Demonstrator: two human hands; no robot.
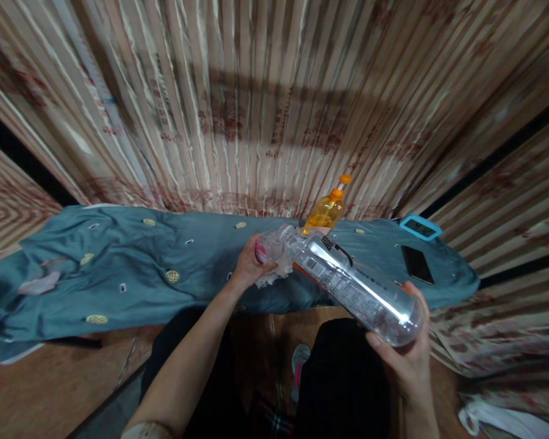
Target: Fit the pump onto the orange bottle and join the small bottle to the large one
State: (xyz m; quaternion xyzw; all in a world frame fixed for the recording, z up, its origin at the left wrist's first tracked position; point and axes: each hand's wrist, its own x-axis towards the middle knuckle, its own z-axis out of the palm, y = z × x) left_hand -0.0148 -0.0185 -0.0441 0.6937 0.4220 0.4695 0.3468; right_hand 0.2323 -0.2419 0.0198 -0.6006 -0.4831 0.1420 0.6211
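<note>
A large clear plastic bottle (pixel 348 280) with a printed label is held nearly level over my lap. My right hand (pixel 405 353) is closed round its base. My left hand (pixel 251 262) is closed on a crumpled white tissue (pixel 277 259) pressed round the bottle's neck and pink cap. Behind the bottle stands an orange spray bottle (pixel 327 210) on the blue-grey patterned cloth (pixel 165 268) that covers a low surface.
A black phone (pixel 417 263) and a small device with a turquoise frame (pixel 419 227) lie on the cloth at the right. A pale crumpled scrap (pixel 39 283) lies at the left. Striped curtains (pixel 256 110) hang behind. White plastic (pixel 494 421) lies on the floor at lower right.
</note>
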